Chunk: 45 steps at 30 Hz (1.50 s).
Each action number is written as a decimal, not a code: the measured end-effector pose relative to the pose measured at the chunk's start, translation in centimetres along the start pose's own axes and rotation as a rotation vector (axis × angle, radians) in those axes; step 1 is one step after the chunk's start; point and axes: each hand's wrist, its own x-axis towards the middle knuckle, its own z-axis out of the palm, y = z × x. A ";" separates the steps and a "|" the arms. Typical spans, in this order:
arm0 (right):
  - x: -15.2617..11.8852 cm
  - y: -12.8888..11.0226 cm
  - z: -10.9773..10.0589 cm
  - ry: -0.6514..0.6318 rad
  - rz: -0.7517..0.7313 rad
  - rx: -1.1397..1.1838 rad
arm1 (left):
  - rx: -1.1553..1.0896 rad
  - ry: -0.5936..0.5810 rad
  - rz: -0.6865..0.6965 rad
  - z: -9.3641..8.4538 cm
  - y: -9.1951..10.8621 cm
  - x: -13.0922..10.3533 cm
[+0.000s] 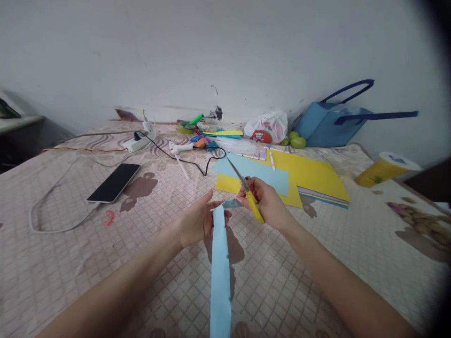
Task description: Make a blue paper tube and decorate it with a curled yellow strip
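A long light blue paper strip (pixel 220 272) runs from the bottom of the view up to both hands, with small notches along its right edge. My left hand (pixel 199 218) supports it near the top, fingers behind the paper and thumb raised. There the strip folds over, and its darker-looking end reaches to my right fingertips. My right hand (pixel 262 199) holds scissors (pixel 254 206) with yellow and red handles, their blades pointing up and left, away from the strip. The same hand's fingertips pinch the strip's end.
Light blue (pixel 260 171) and yellow sheets (pixel 317 173) with markers lie beyond my right hand. A glue gun (pixel 181 148), power strip (pixel 136 142) and phone (pixel 114 182) with cables are at left. A blue bag (pixel 327 124), limes (pixel 298 141) and a yellow roll (pixel 384 169) stand right.
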 end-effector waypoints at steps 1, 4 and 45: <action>-0.1 -0.1 0.2 -0.012 0.004 -0.005 | 0.002 0.011 -0.012 -0.1 0.0 0.1; -0.4 -0.1 0.5 -0.031 0.019 -0.038 | 0.016 0.041 -0.004 -0.4 -0.1 0.3; -0.2 2.4 -2.6 0.214 -0.523 -0.751 | 0.061 0.100 0.005 -0.4 -1.4 0.5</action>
